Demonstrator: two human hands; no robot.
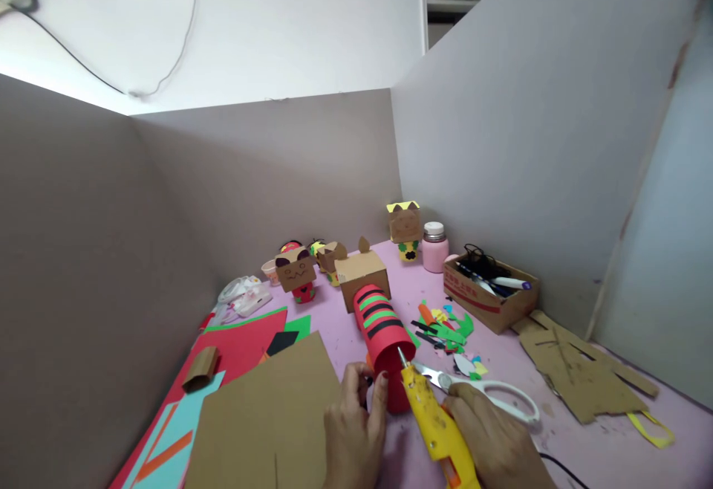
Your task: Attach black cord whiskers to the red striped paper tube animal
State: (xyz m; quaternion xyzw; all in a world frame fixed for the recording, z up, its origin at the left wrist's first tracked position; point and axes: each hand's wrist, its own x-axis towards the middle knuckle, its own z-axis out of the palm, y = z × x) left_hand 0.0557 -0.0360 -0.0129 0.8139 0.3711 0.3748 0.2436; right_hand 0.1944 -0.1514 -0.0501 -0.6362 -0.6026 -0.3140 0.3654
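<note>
A yellow hot glue gun [437, 426] is gripped in my right hand [493, 437], its metal nozzle at the open near end of a red paper tube [384, 329]. Black and green stripes band the tube, which leans against a cardboard box head [362, 273] with an ear on top. My left hand [355, 422] is closed at the tube's near end, thumb and fingers curled in; its exact grip is partly hidden. Another red part [397, 392] shows just under the tube's mouth. White-handled scissors [484, 391] lie beside the glue gun, partly behind my right hand.
Cardboard sheet [267, 422] and coloured paper [242, 348] lie left. Finished box-headed figures [296, 272] stand behind, with a pink jar [434, 247]. Paper scraps [448, 333], a box of pens [490, 292] and cut cardboard [582, 370] are right. Grey partitions [267, 169] enclose the table.
</note>
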